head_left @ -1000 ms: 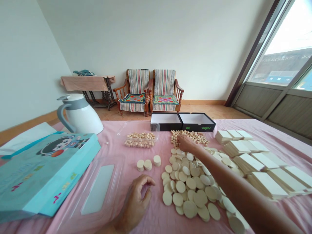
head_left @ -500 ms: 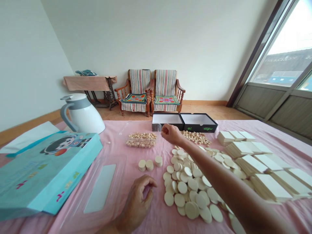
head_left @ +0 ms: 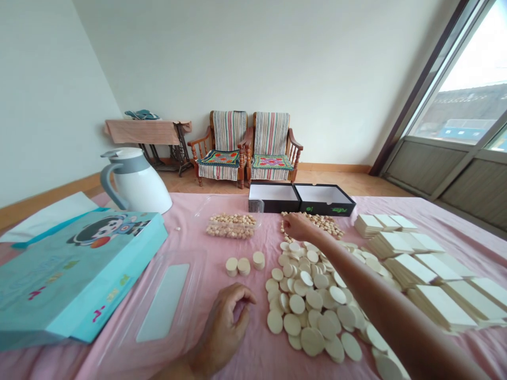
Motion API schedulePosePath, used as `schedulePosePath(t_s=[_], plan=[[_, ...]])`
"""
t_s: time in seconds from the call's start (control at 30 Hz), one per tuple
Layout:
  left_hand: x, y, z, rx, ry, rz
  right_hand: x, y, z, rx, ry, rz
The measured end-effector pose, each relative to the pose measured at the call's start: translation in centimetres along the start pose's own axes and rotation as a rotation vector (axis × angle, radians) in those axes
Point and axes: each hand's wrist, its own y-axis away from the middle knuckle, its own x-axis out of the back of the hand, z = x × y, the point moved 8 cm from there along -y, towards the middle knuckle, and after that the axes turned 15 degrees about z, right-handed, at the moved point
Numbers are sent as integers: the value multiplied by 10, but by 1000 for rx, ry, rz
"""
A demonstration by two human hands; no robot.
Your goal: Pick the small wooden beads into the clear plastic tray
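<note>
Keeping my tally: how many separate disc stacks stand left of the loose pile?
3: the left stack, the middle stack close beside it, and the right stack, slightly farther back. None seems hidden.

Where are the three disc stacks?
In the head view, the stacks sit between the clear tub of wooden pieces and the left hand, left of the loose discs.

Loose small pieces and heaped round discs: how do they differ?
The loose small pieces are chunkier, tanner and smaller; the round discs are flat, paler and wider. The right hand is at the small pieces; the discs lie nearer the camera. Both lie loose on the pink cloth.
</note>
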Motion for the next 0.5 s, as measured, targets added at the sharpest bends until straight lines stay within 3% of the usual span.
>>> schedulePosePath(t_s=[0.2, 0.5], plan=[[0, 0, 0, 10, -8, -1, -19, 16, 10, -14, 69, -91], [0, -2, 1, -5, -8, -3, -25, 17, 15, -108, 27, -22]])
